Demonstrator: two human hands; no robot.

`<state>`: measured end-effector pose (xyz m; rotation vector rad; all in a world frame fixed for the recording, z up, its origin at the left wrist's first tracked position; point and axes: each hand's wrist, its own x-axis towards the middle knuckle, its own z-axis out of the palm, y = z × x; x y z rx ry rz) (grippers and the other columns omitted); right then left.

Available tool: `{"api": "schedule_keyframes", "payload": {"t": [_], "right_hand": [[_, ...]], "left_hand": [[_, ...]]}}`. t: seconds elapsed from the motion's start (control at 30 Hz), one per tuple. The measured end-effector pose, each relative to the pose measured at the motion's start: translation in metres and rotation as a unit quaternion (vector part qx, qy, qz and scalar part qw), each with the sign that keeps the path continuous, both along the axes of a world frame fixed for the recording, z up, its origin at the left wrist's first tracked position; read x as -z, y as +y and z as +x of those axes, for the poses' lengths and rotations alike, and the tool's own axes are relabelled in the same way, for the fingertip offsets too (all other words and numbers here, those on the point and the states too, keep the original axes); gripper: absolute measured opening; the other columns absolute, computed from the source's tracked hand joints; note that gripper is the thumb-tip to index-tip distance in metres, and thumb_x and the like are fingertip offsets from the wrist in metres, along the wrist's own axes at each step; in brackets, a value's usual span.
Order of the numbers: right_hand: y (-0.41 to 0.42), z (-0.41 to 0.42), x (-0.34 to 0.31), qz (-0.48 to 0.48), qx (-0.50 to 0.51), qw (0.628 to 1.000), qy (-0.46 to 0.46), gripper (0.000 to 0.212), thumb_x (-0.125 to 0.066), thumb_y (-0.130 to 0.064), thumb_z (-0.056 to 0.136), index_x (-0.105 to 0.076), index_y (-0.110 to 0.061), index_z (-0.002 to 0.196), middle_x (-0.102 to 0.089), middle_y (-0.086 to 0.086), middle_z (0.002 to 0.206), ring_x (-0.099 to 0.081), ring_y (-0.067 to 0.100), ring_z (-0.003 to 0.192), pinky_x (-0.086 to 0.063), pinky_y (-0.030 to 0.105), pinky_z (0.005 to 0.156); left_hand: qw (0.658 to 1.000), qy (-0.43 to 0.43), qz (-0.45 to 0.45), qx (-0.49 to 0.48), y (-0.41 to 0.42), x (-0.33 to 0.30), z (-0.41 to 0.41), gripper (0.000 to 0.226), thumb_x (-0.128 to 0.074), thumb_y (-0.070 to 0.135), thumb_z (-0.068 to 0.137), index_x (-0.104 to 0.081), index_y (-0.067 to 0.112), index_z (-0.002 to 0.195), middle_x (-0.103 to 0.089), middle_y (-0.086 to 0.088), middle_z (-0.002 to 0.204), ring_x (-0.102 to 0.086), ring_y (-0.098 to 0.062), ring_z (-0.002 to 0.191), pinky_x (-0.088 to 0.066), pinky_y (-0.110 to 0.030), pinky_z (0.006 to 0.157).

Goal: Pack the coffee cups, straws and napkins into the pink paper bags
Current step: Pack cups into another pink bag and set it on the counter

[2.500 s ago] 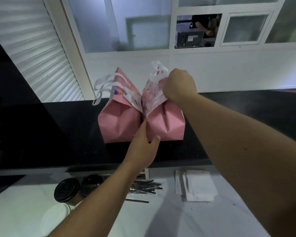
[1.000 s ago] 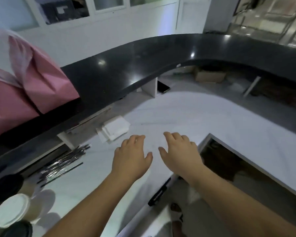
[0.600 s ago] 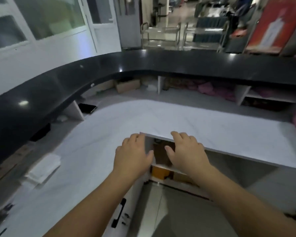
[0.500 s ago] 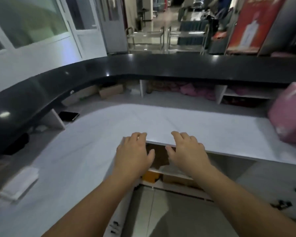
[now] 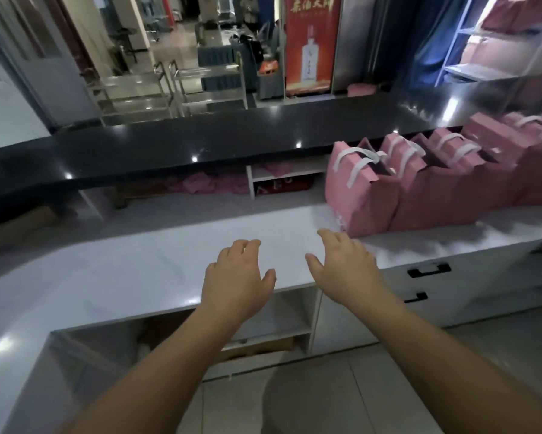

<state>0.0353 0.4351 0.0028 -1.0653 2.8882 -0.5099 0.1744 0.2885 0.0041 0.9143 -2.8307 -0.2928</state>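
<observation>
Both hands are held out palm-down over the white counter point(image 5: 131, 277), fingers relaxed and loosely spread, gripping nothing. The left hand point(image 5: 236, 277) sits near the middle of the view; the right hand point(image 5: 346, 264) is just beside it at three o'clock. A row of pink paper bags point(image 5: 420, 183) with white handles stands upright on the counter at about two o'clock from the right hand, the nearest bag close to its fingertips but apart. A raised black countertop point(image 5: 200, 142) runs behind at twelve o'clock.
</observation>
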Motion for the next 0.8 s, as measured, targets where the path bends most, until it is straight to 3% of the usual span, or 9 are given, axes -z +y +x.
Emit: {"api": "schedule_keyframes", "payload": {"t": [0.23, 0.5, 0.63, 0.8], "right_hand": [[0.024, -0.106, 0.001, -0.027, 0.083, 0.996, -0.012, 0.05, -0.052, -0.047, 0.099, -0.048, -0.015, 0.137, -0.058, 0.011, 0.127, -0.053, 0.036, 0.111, -0.047, 0.046, 0.087], [-0.004, -0.243, -0.018, -0.031, 0.16, 0.987, -0.016, 0.05, -0.054, -0.04, 0.098, -0.048, -0.013, 0.14, -0.058, 0.015, 0.131, -0.052, 0.04, 0.118, -0.047, 0.049, 0.095], [-0.024, -0.294, -0.026, -0.017, 0.181, 0.983, -0.031, 0.032, -0.052, -0.036, 0.097, -0.054, -0.012, 0.119, -0.061, 0.013, 0.12, -0.056, 0.04, 0.111, -0.048, 0.046, 0.086], [-0.039, -0.338, -0.025, -0.023, 0.194, 0.98, -0.035, 0.027, -0.05, -0.025, 0.097, -0.054, -0.01, 0.119, -0.061, 0.014, 0.116, -0.057, 0.037, 0.107, -0.052, 0.047, 0.086]], "left_hand": [[0.997, -0.008, 0.041, 0.066, 0.0, 0.009, -0.124, 0.066, -0.048, 0.055, 0.1, -0.035, 0.026, 0.159, -0.04, 0.005, 0.161, -0.043, -0.025, 0.143, -0.044, -0.046, 0.107], [0.988, 0.025, 0.096, 0.12, -0.025, 0.009, -0.291, 0.064, -0.053, 0.057, 0.097, -0.043, 0.024, 0.151, -0.049, -0.001, 0.152, -0.051, -0.028, 0.132, -0.051, -0.047, 0.101], [0.985, 0.039, 0.11, 0.13, -0.034, 0.002, -0.362, 0.061, -0.053, 0.054, 0.096, -0.046, 0.018, 0.145, -0.054, -0.007, 0.139, -0.056, -0.031, 0.12, -0.055, -0.049, 0.092], [0.985, 0.051, 0.117, 0.117, -0.037, 0.006, -0.421, 0.069, -0.057, 0.053, 0.096, -0.038, 0.013, 0.149, -0.039, -0.009, 0.15, -0.047, -0.035, 0.129, -0.051, -0.049, 0.094]]}}
